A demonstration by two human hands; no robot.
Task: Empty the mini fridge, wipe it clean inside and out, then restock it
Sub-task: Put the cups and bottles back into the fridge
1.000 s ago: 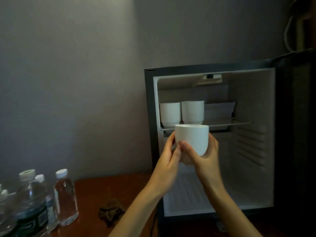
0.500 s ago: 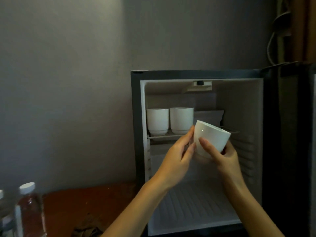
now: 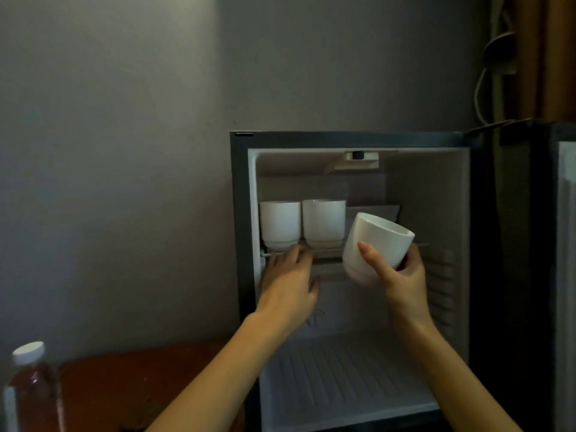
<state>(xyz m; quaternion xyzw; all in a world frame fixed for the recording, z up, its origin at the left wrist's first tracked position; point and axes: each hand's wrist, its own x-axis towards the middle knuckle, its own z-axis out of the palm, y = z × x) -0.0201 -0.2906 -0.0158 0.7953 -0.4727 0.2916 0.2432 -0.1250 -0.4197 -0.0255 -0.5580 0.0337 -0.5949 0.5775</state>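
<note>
Right hand (image 3: 402,283) grips tilted white cup (image 3: 375,244) at fridge (image 3: 436,198) mouth, level with shelf (image 3: 327,253). Left hand (image 3: 290,283), fingers nearly straight, touches shelf front edge. Behind, two cups (image 3: 324,222) stand upright on shelf, left side. Door (image 3: 565,275) open, right.

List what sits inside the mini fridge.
Two white cups stand side by side on the wire shelf. The right hand holds a third cup tilted in front, covering the shelf's right part.
</note>
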